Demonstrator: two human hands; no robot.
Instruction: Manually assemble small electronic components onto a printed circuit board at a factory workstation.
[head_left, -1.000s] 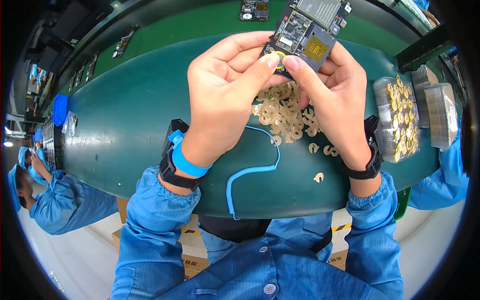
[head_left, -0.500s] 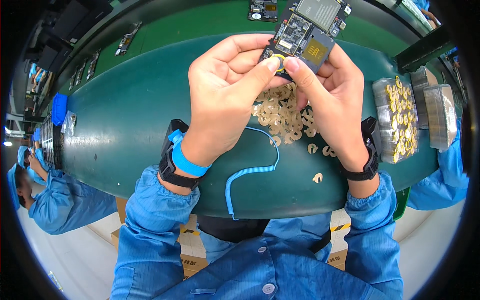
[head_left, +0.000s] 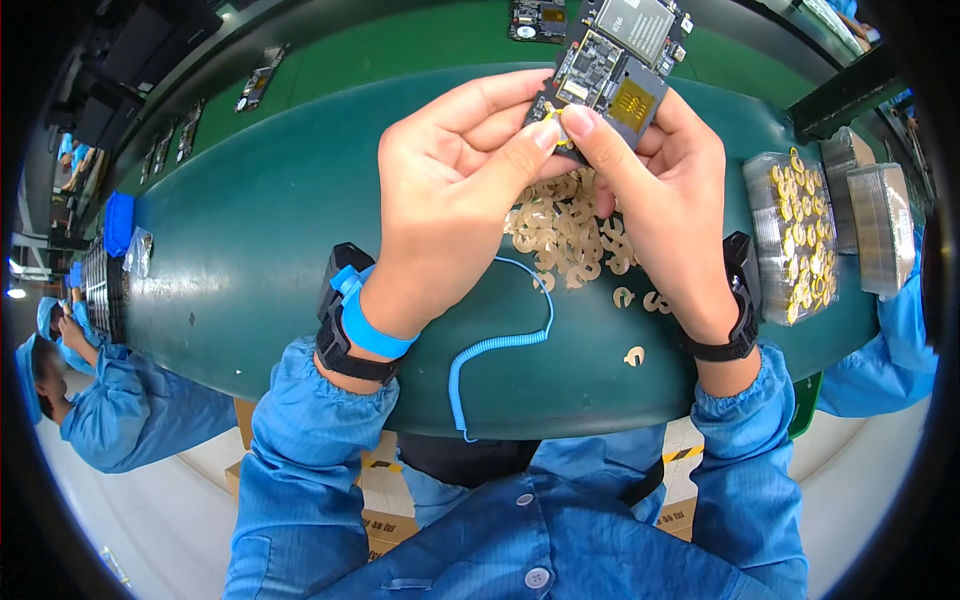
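Between my two hands, over the far part of the table, is a dark circuit board (head_left: 606, 78) with a silver module and a gold contact patch. My left hand (head_left: 460, 175) closes on its left edge, thumb on the lower end. My right hand (head_left: 655, 180) grips the right edge, its thumb meeting the left one. A small yellow ring-shaped part (head_left: 560, 118) shows at the two thumb tips on the board, mostly covered by them. Below the hands lies a pile of beige C-shaped pieces (head_left: 565, 232), with a few loose ones nearby.
A clear tray stack (head_left: 795, 240) bearing yellow rings stands at the right, beside more clear trays (head_left: 882, 225). A blue coiled cord (head_left: 490, 350) lies on the green table (head_left: 250, 260). Further boards (head_left: 260, 80) rest on the far green strip. Co-workers sit left and right.
The thumbs have shifted slightly on the yellow ring; the right thumb tip is a little higher and covers more of it. The board has moved slightly.
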